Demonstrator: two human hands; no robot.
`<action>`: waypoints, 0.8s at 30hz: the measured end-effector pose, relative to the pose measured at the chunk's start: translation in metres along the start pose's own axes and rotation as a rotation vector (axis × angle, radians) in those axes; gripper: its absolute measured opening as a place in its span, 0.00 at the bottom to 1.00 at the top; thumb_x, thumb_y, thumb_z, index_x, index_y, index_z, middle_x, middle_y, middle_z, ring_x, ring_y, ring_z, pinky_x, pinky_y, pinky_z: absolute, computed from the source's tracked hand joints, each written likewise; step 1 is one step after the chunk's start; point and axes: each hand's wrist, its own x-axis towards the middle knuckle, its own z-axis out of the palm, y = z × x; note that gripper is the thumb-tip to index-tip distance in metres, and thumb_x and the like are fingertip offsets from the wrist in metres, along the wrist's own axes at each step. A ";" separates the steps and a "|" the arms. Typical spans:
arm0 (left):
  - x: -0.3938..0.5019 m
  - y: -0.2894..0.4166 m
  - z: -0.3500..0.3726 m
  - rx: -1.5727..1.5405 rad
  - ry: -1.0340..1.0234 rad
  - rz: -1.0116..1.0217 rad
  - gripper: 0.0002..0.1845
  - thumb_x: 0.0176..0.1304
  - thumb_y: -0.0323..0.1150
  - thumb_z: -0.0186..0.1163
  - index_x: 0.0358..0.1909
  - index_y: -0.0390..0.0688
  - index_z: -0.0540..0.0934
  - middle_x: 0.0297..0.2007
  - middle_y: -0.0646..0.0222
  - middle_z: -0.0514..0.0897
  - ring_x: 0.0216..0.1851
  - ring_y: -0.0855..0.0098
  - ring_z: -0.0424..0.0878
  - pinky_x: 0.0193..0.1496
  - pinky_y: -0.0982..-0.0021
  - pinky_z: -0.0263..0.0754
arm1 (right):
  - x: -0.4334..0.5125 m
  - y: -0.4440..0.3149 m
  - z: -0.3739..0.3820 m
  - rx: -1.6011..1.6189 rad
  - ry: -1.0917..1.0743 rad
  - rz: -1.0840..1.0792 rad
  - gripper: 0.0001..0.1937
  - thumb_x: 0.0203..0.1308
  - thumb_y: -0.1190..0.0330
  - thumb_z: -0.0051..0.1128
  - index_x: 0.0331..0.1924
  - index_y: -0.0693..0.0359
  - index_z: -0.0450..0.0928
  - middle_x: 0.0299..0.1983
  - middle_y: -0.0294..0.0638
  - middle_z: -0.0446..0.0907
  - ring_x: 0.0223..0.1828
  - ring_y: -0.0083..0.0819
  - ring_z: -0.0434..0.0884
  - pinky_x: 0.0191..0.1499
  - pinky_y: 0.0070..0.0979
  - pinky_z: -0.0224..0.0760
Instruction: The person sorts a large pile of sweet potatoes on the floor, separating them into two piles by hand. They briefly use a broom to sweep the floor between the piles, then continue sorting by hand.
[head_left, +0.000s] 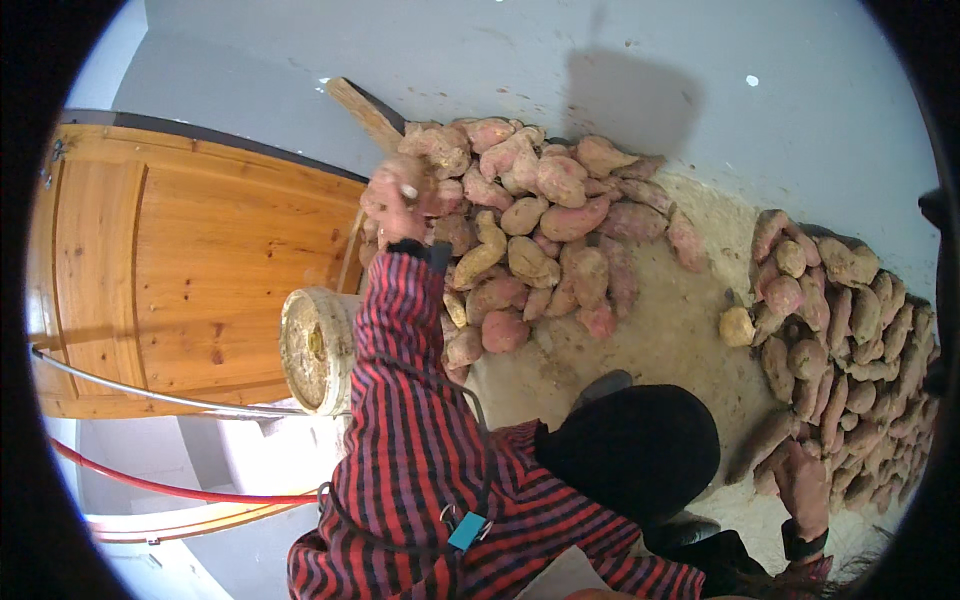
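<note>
My left hand, blurred, reaches to the far left end of a heap of soil-covered sweet potatoes lying against the wall. Its fingers are around a sweet potato, which is blurred as well. On the other side, my right hand is lowered to the near edge of a second sweet potato pile. Its fingertips are partly hidden, so whether they grip one of these is unclear. A long, dark sweet potato lies just beside that hand. A yellowish one sits at the second pile's left edge.
A dirt-caked white plastic bucket stands next to my left sleeve. Beyond it is a wooden door. A wooden plank leans by the grey wall. My black-clad knee covers part of the concrete floor between the piles.
</note>
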 end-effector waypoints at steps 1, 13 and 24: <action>0.016 -0.006 0.004 0.081 0.133 -0.137 0.39 0.64 0.38 0.73 0.73 0.47 0.63 0.67 0.47 0.69 0.59 0.51 0.77 0.48 0.58 0.84 | 0.001 -0.002 -0.001 0.010 0.014 -0.001 0.11 0.57 0.74 0.66 0.43 0.60 0.77 0.36 0.56 0.78 0.40 0.60 0.80 0.38 0.50 0.73; -0.159 0.147 0.207 -0.024 -0.783 1.018 0.35 0.53 0.34 0.73 0.65 0.45 0.74 0.57 0.57 0.80 0.62 0.51 0.75 0.67 0.51 0.68 | -0.013 -0.012 -0.014 0.089 0.029 -0.056 0.14 0.57 0.73 0.68 0.46 0.60 0.78 0.37 0.49 0.83 0.40 0.52 0.84 0.41 0.43 0.77; -0.240 0.149 0.338 0.395 -0.893 0.964 0.20 0.55 0.47 0.67 0.44 0.45 0.84 0.53 0.59 0.82 0.59 0.54 0.77 0.62 0.45 0.69 | -0.039 -0.009 -0.014 0.184 -0.078 0.228 0.16 0.58 0.78 0.65 0.50 0.63 0.77 0.31 0.53 0.82 0.35 0.51 0.83 0.39 0.43 0.73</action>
